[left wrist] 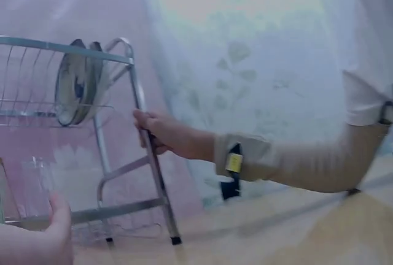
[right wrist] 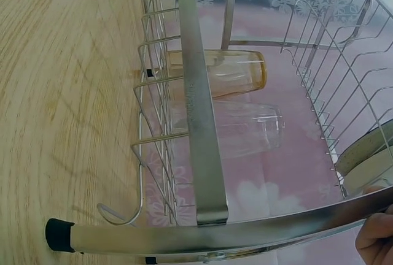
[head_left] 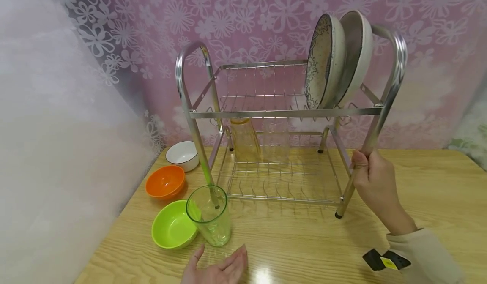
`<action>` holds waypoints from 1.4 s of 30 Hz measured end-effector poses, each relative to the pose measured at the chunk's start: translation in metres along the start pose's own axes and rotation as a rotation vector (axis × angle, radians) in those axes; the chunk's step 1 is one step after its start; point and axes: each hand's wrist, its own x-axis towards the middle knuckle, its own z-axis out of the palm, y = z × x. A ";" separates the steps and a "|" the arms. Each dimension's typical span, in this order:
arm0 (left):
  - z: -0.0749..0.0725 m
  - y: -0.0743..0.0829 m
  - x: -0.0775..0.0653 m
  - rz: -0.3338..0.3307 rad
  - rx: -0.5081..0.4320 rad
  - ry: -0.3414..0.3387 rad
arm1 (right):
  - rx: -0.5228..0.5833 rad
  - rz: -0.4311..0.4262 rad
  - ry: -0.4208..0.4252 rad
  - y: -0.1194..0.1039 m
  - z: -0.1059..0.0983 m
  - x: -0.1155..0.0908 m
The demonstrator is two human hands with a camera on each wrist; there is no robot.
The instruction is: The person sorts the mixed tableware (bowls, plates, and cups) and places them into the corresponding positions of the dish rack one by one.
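My right hand (head_left: 374,180) grips the right front leg of a two-tier metal dish rack (head_left: 285,113); in the right wrist view its fingers (right wrist: 376,240) wrap the metal bar. Two patterned plates (head_left: 320,64) stand on edge at the right of the upper tier. An amber glass (head_left: 245,142) and a clear glass (head_left: 276,142) stand upside down on the lower tier. My left hand (head_left: 217,271) is palm up at the front with fingers extended and nothing in it. Just beyond its fingertips a green-tinted glass (head_left: 213,222) stands upright on the table, in front of the rack.
Along the table's left side sit a lime green bowl (head_left: 173,229), an orange bowl (head_left: 163,182) and a white bowl (head_left: 184,153). The green glass stands close beside the lime bowl. A floral curtain (head_left: 258,17) hangs behind the wooden table (head_left: 289,246).
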 end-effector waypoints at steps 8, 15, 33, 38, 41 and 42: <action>0.018 -0.022 0.031 0.294 -0.310 -0.038 | 0.035 -0.031 0.074 0.007 0.007 -0.006; 0.041 -0.035 0.049 0.447 -0.528 -0.163 | 0.049 -0.024 0.097 0.009 0.014 -0.003; 0.050 -0.014 0.048 0.416 -0.584 -0.141 | -0.001 -0.028 0.115 0.010 0.007 -0.003; 0.048 -0.018 0.047 0.356 -0.594 -0.090 | 0.005 -0.027 0.111 0.009 0.010 -0.004; 0.049 -0.019 0.050 0.335 -0.560 -0.086 | 0.004 -0.032 0.109 0.008 0.011 -0.003; 0.050 -0.020 0.053 0.323 -0.555 -0.089 | -0.001 -0.029 0.109 0.008 0.010 -0.003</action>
